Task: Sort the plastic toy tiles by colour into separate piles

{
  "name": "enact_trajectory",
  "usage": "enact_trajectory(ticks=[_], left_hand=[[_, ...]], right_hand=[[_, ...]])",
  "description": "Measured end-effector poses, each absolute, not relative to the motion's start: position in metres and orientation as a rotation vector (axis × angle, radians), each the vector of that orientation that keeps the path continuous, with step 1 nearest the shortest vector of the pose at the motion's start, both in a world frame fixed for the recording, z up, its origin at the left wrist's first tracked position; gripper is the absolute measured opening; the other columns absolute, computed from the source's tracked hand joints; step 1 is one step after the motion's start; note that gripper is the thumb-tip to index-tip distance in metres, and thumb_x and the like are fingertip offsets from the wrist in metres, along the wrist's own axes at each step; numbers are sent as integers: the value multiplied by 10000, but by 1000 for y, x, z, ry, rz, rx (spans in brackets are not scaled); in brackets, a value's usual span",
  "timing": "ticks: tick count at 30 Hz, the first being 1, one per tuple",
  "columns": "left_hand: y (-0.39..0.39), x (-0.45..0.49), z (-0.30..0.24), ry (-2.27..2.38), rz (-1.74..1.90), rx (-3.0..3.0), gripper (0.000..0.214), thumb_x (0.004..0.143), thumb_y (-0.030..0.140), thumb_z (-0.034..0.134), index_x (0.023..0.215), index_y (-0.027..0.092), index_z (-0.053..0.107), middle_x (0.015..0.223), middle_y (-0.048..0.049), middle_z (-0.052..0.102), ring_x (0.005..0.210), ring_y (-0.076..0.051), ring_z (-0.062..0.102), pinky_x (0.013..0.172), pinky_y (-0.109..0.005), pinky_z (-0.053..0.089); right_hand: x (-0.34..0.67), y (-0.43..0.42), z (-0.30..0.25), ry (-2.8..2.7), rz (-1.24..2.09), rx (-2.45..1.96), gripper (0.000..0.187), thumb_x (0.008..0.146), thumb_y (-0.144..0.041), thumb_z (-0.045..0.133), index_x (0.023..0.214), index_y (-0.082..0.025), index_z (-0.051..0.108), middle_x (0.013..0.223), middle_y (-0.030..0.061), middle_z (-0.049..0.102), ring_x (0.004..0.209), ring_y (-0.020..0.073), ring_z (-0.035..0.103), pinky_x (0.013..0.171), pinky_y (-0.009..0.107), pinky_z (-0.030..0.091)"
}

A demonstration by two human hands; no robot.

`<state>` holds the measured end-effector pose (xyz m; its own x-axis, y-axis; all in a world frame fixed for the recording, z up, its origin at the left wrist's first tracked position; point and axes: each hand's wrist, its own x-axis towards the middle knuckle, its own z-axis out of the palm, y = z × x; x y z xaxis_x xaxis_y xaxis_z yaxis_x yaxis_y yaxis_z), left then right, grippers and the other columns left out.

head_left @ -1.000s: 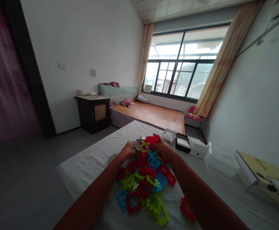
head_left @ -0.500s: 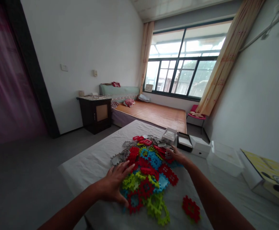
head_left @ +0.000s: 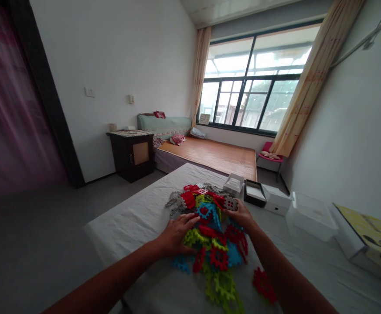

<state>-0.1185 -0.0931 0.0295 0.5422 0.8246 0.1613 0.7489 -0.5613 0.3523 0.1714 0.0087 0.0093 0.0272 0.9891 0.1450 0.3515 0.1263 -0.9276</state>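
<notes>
A heap of gear-edged plastic building pieces (head_left: 206, 231) in red, green, blue and grey lies on a cloth-covered table (head_left: 134, 218). My left hand (head_left: 179, 235) presses into the heap's left side, fingers over blue and red pieces and thumb lower by the green ones. On the opposite side, my right hand (head_left: 243, 216) has its fingers curled against a grey windowed piece (head_left: 230, 203) and the pieces beside it. Between the two hands the pieces are squeezed and tilted. A red piece (head_left: 264, 284) lies apart near my right forearm.
Behind the heap stand a small clear-lidded box (head_left: 234, 185), a black-edged box (head_left: 254, 192) and a white box (head_left: 276, 199). Farther right are a clear plastic tub (head_left: 313, 218) and a yellow-topped box (head_left: 370, 237). A bed (head_left: 210, 152) and dark cabinet (head_left: 131, 157) stand beyond the table.
My left hand has moved right and inward, pushing the heap's left side toward my right hand. Pieces have bunched up and tilted, and a blue one has separated at the lower left.
</notes>
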Motion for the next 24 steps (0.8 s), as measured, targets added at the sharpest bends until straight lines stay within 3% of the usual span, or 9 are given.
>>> enact_trajectory(ticks=[5, 8, 10, 13, 16, 20, 24], left_hand=[[-85, -98, 23, 1332, 838, 2423, 665, 730, 280, 671, 1349, 267, 431, 1400, -85, 433, 1294, -263, 373, 1054, -424, 344], [-81, -94, 23, 1254, 939, 2393, 710, 715, 302, 695, 1364, 240, 414, 1422, -102, 389, 1322, -272, 330, 1095, -430, 299], [-78, -102, 23, 1227, 931, 2387, 786, 685, 361, 728, 1381, 228, 388, 1444, -118, 349, 1336, -295, 302, 1102, -453, 285], [-71, -126, 20, 1264, 907, 2402, 832, 670, 441, 735, 1387, 217, 375, 1457, -129, 325, 1345, -314, 283, 1108, -466, 266], [-62, -153, 12, 1355, 882, 2422, 846, 688, 510, 698, 1402, 222, 346, 1477, -131, 291, 1355, -330, 256, 1106, -475, 255], [-55, -162, 1, 1443, 625, 2410, 1069, 593, 550, 735, 1451, 169, 224, 1482, -182, 270, 1354, -384, 230, 1096, -508, 241], [-54, -145, -1, 1461, 533, 2450, 1123, 561, 446, 747, 1471, 175, 147, 1442, -173, 347, 1314, -387, 296, 1092, -518, 226]], right_hand=[[131, 9, 59, -1465, 1093, -1256, 814, 549, -460, 798, 1233, -171, 464, 939, 72, 674, 845, 242, 648, 706, 348, 529], [113, 3, 83, -1449, 1368, -1072, 875, 653, -483, 740, 1379, -246, 314, 1143, 97, 627, 941, 221, 642, 758, 343, 534], [117, -1, 88, -1492, 1435, -996, 836, 692, -486, 710, 1392, -287, 298, 1261, 94, 565, 1016, 213, 621, 810, 352, 524], [148, -8, 73, -1691, 1267, -1110, 675, 678, -513, 695, 1268, -260, 487, 1248, 96, 579, 1020, 236, 616, 833, 399, 512], [183, -21, 43, -1965, 945, -1371, 658, 593, -490, 743, 1171, -216, 586, 1166, 121, 630, 1013, 284, 613, 854, 436, 495], [189, -34, 15, -2087, 792, -1489, 807, 528, -449, 784, 1248, -180, 542, 1155, 144, 632, 1043, 310, 592, 911, 429, 457], [158, -23, 12, -2108, 757, -1497, 900, 488, -492, 800, 1281, -191, 498, 1087, 107, 651, 955, 284, 615, 854, 396, 478]])
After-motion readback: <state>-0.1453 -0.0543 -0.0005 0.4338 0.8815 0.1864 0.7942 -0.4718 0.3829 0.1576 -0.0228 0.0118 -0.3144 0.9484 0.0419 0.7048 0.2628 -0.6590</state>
